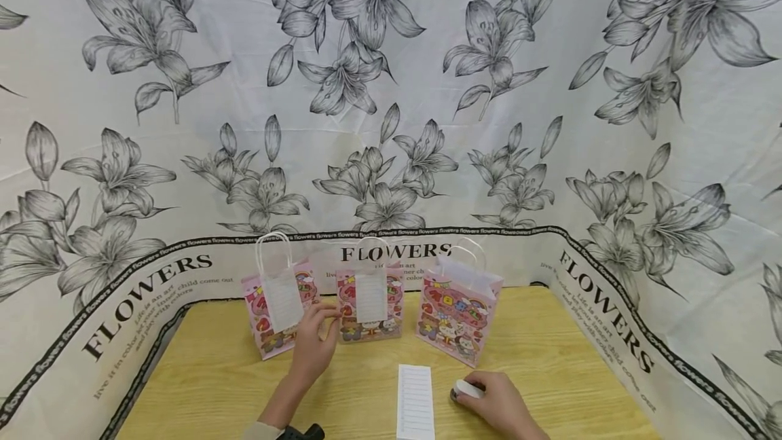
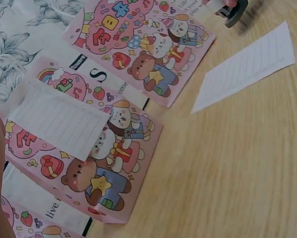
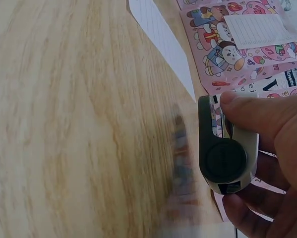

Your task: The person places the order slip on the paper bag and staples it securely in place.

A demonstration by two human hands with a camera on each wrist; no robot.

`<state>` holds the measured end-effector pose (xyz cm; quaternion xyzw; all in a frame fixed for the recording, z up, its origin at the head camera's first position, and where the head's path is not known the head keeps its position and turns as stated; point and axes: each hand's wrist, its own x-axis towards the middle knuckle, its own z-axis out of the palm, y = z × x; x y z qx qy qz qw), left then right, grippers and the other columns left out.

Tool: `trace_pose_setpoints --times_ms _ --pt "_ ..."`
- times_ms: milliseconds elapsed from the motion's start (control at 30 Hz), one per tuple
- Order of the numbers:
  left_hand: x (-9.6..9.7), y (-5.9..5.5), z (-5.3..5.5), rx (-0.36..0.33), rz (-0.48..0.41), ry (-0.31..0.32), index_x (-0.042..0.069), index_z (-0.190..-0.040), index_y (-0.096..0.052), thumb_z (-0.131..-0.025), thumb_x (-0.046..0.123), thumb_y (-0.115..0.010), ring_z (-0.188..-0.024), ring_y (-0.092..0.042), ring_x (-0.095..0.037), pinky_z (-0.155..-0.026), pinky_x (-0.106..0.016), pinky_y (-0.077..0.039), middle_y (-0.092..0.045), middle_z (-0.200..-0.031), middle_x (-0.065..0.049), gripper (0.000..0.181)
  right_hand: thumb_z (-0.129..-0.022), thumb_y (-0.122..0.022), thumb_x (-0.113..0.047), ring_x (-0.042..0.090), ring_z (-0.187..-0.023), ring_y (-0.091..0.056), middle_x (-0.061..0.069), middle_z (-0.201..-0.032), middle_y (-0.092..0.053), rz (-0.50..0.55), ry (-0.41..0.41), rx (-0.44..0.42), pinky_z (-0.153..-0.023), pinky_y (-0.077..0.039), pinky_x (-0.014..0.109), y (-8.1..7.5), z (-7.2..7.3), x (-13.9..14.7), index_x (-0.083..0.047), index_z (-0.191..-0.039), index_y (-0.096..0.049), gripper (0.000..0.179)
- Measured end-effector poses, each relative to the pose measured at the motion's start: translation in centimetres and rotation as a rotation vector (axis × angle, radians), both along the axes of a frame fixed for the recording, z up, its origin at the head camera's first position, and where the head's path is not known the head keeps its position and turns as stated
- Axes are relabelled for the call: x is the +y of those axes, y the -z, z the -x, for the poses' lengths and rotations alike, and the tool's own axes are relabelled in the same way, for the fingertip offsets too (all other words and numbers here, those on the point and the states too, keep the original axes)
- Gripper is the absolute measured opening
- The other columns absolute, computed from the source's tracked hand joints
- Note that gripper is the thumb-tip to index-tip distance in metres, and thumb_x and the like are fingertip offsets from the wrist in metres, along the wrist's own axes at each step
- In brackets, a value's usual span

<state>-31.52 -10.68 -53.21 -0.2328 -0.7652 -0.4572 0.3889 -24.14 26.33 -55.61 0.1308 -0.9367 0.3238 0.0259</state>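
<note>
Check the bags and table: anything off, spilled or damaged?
No spill or damage visible. Odd one out: the right bag has no lined slip on its front, unlike the left bag and middle bag; a loose slip lies on the table.

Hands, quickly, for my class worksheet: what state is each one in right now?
Left hand: open, fingers loosely bent, nothing visibly held.
Right hand: closed, holding the small stapler-like tool.
</note>
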Motion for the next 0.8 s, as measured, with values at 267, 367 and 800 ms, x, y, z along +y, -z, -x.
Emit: trace_pose_setpoints --times_ms 267,367,800 --pt "-0.6 3.6 -2.2 -0.121 0.027 0.034 0.017 -0.091 -0.070 -0.081 -0.011 -0.070 -0.080 -0.059 -0.009 -0.062 -0.031 -0.047 -0.067 -0.088 0.007 0.030 -0.079 -0.079 -0.039 0.002 -0.066 -0.053 -0.010 -0.084 -0.067 0.004 -0.007 -0.028 -0.058 -0.043 0.025 0.7 -0.6 0.1 -0.016 -0.091 -0.074 0.026" --pt "-0.6 4.5 -3.2 -0.262 0.028 0.067 0.022 -0.089 -0.069 -0.084 -0.009 -0.068 -0.081 -0.059 -0.006 -0.064 -0.029 -0.046 -0.066 -0.088 0.013 0.031 -0.079 -0.080 -0.040 0.002 -0.067 -0.054 -0.010 -0.084 -0.068 0.008 -0.013 -0.038 -0.058 -0.044 0.025 1.0 -0.8 0.0 -0.016 -0.091 -0.074 0.027" --pt "0.9 6.3 -4.8 -0.517 0.264 0.235 0.014 -0.096 -0.073 -0.092 0.015 -0.069 -0.087 -0.057 -0.007 -0.077 -0.031 -0.050 -0.064 -0.093 0.013 0.006 -0.076 -0.082 -0.037 0.005 -0.072 -0.056 -0.007 -0.088 -0.067 0.025 -0.023 -0.062 -0.061 -0.045 0.027 1.9 -0.5 0.1 -0.014 -0.095 -0.071 0.031"
